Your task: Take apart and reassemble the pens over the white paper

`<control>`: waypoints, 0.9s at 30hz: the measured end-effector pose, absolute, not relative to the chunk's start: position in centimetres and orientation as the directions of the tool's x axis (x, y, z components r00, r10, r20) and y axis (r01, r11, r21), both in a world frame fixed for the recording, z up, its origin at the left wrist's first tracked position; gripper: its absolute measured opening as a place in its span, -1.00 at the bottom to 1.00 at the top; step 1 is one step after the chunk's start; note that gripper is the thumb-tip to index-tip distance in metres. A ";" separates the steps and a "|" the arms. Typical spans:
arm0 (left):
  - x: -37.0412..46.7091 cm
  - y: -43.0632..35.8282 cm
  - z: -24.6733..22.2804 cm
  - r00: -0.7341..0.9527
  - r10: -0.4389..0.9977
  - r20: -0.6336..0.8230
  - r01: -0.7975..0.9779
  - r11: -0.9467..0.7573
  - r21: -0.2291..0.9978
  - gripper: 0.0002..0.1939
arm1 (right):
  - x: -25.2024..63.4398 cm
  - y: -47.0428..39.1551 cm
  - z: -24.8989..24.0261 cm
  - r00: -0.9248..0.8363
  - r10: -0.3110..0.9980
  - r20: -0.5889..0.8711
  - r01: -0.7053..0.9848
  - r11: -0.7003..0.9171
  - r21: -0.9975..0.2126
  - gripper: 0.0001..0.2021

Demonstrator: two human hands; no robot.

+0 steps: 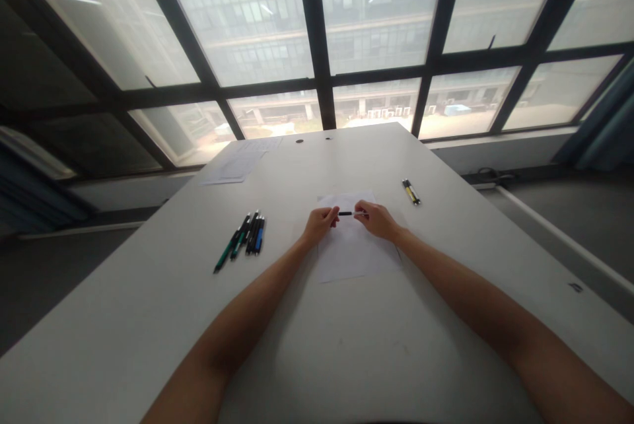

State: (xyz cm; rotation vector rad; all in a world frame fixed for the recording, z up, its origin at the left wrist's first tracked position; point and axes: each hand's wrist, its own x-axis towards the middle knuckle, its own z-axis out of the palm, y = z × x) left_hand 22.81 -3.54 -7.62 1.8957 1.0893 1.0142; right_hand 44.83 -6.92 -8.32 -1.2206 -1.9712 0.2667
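Note:
Between my two hands a slim pen [345, 213] is held level, its black middle showing and a pale part at the right. My left hand [321, 222] is closed on its left end. My right hand [376, 218] pinches the pale right end with the fingertips. Both hands are just above a white sheet of paper [347, 259] on the white table. Fingers cover both ends of the pen, so I cannot tell whether a cap is on it.
Several dark, green and blue pens [242, 239] lie in a loose group at the left. A few yellow-and-black pens [411, 191] lie at the right. More papers [238, 163] rest at the table's far left edge, before large windows [376, 8]. A small dark mark [575, 287] is near the right edge.

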 end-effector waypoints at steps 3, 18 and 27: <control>22.7 -3.3 -7.8 0.340 0.884 0.320 0.339 -0.432 0.835 -0.47 | 44.8 -7.1 -8.2 -0.235 0.829 0.507 0.673 0.515 -0.531 -0.86; 22.6 -2.9 -8.1 0.319 0.842 0.436 0.337 -0.530 0.778 -0.76 | 45.0 -6.8 -7.9 -0.159 0.800 0.578 0.758 0.474 -0.448 -0.96; 22.7 -3.1 -8.0 0.332 0.833 0.442 0.411 -0.549 0.728 -0.81 | 45.1 -6.6 -8.2 -0.174 0.769 0.616 0.785 0.486 -0.385 -0.98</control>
